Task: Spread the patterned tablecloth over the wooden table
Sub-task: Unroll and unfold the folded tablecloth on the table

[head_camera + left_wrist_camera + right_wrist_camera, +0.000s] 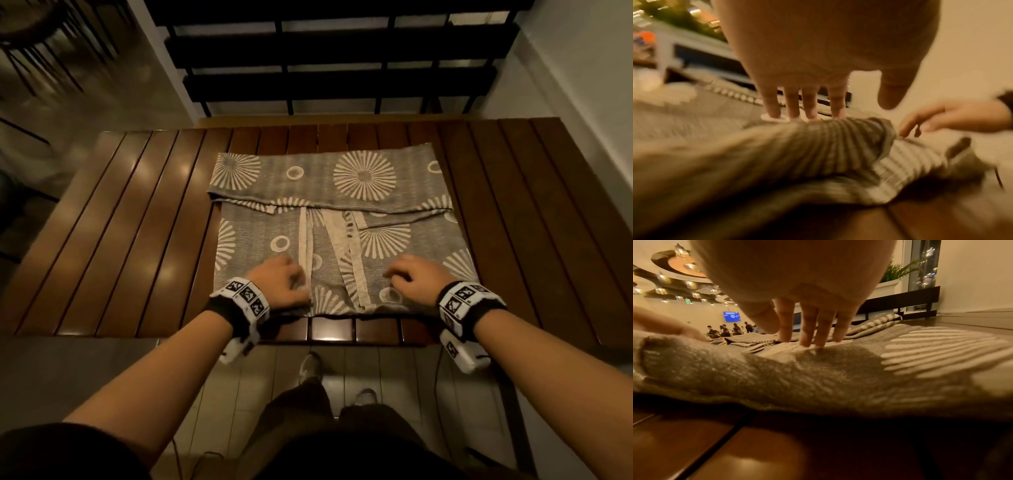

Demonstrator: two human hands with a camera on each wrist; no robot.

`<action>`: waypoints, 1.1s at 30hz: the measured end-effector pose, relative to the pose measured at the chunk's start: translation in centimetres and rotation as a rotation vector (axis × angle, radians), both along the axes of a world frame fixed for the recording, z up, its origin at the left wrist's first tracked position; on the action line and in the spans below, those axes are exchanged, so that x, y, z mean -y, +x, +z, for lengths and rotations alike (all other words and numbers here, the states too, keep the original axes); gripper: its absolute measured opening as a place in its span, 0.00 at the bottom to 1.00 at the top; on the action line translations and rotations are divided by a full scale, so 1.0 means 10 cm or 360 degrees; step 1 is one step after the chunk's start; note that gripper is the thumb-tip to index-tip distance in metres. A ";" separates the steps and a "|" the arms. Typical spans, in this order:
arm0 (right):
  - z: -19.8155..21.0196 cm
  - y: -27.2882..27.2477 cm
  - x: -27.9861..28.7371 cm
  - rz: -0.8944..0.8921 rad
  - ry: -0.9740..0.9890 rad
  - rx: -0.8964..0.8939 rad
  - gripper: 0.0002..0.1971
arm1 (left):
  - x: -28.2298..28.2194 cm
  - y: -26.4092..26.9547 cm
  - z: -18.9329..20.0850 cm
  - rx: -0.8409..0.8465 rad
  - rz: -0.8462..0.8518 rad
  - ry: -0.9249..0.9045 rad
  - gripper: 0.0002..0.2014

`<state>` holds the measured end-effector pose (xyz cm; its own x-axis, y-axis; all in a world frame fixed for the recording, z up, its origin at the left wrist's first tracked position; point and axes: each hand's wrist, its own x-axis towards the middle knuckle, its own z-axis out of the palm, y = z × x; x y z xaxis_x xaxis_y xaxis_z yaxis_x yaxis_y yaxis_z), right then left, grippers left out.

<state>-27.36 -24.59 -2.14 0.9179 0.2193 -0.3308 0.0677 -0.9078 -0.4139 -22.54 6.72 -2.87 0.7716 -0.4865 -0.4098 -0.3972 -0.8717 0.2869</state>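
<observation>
The grey tablecloth (325, 178) with white sunburst and ring patterns lies folded into a rectangle in the middle of the slatted wooden table (137, 240). Its far part is a folded-over flap, and pale hem strips run down the near part. My left hand (277, 284) rests on the near left of the cloth, and its straight fingers (793, 105) touch the fabric (818, 154) with the thumb apart. My right hand (411, 277) rests on the near right, its fingertips (812, 335) pressing down on the cloth (797, 373). Neither hand pinches the fabric.
A black slatted structure (342, 61) stands just beyond the table's far edge, and a white wall (582, 68) runs along the right. Bare wooden slats flank the cloth on both sides. My shoes (310, 366) stand on the tiled floor below the near edge.
</observation>
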 end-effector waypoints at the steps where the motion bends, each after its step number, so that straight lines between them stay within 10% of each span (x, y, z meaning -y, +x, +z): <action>1: -0.04 0.01 -0.03 -0.0014 -0.0070 0.0108 0.18 | 0.07 -0.02 -0.04 0.0093 0.0152 -0.0167 0.33; 9: -0.35 -0.34 -0.07 0.0194 -0.0582 -0.0255 0.46 | -0.02 -0.36 -0.40 -0.0093 0.0064 0.0425 0.46; 17: -0.10 -0.08 -0.35 0.0614 -0.0317 -0.0129 0.34 | -0.01 -0.22 -0.35 -0.0167 -0.0146 0.0222 0.48; 23: 0.19 0.52 -0.36 0.0148 0.0083 -0.0249 0.12 | -0.07 0.21 -0.03 -0.0264 0.0323 -0.0407 0.35; 33: 0.34 1.89 0.05 -0.0912 0.0192 -0.0072 0.22 | -0.54 1.64 0.20 0.0302 0.1362 -0.0398 0.30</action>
